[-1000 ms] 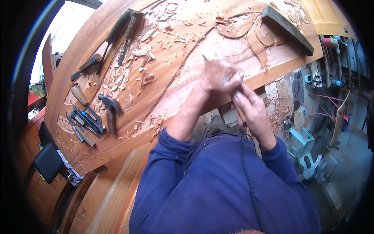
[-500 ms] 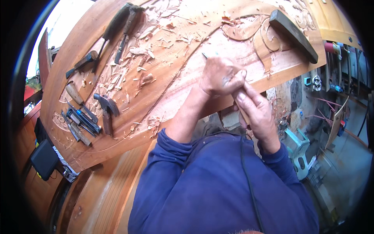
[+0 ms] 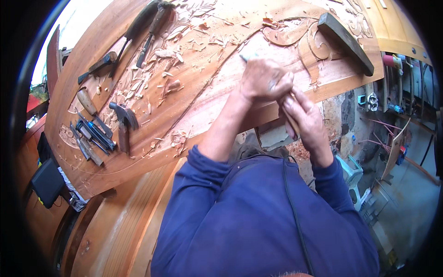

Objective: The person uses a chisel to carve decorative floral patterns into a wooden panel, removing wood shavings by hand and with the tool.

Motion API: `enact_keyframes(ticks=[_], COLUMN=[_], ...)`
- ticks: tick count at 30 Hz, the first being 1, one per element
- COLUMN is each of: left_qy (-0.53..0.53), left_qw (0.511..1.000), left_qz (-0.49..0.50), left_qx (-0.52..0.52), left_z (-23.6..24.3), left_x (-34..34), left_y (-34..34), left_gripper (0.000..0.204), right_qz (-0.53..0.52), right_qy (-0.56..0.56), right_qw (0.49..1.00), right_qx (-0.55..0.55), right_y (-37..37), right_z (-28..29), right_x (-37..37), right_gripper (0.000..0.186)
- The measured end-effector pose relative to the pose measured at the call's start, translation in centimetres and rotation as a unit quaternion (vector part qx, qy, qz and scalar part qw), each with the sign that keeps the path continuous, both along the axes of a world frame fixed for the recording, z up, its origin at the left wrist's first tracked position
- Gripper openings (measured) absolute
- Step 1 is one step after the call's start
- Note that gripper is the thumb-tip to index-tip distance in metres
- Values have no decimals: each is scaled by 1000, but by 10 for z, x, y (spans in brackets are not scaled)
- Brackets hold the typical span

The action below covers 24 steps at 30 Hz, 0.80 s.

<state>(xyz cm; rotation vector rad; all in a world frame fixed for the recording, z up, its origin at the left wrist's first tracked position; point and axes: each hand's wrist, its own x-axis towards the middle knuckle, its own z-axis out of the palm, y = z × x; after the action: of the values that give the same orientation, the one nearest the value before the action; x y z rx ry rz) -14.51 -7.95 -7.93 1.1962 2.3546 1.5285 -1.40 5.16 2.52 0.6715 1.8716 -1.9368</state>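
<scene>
My left hand (image 3: 266,82) is closed over the front part of a wood-carving chisel, over the near edge of the carved wooden panel (image 3: 203,108). Behind it, my right hand (image 3: 305,119) wraps round the chisel's wooden handle (image 3: 290,121). The blade is mostly hidden under my left hand; only a blurred tip shows past the knuckles, over a pale, smoothed strip of wood. Whether the tip touches the wood I cannot tell. Ahead of my hands, a raised scroll carving (image 3: 318,46) stands out from the panel.
On the panel's left lie a hammer (image 3: 123,127), several chisels (image 3: 94,136), a wooden-handled tool (image 3: 87,101) and longer tools (image 3: 150,34). Wood shavings (image 3: 173,87) are scattered about. A dark rectangular block (image 3: 346,44) rests at the right. A pale green plastic stool (image 3: 353,177) stands below.
Both hands have shifted slightly with the chisel, the right one a little lower. The whole view has moved slightly to the left. The grip on the chisel stays the same.
</scene>
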Motion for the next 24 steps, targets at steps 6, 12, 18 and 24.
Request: enact_keyframes(ticks=[6, 12, 18, 24], left_qy=[-41, 4, 47, 156], left_qw=[998, 998, 996, 967], left_qz=[25, 26, 80, 125], left_qx=[37, 50, -18, 161], left_z=[-5, -1, -13, 19], left_x=[6, -3, -13, 17], left_y=[-4, 5, 19, -11], left_gripper=[33, 30, 36, 21], right_qz=[-28, -47, -11, 113], right_qy=[-29, 6, -45, 100], right_qw=[999, 999, 999, 987], right_qx=[-14, 2, -22, 56], right_y=[-12, 0, 30, 9], right_z=[17, -6, -6, 5], right_x=[-9, -11, -36, 4], right_gripper=[47, 46, 44, 44])
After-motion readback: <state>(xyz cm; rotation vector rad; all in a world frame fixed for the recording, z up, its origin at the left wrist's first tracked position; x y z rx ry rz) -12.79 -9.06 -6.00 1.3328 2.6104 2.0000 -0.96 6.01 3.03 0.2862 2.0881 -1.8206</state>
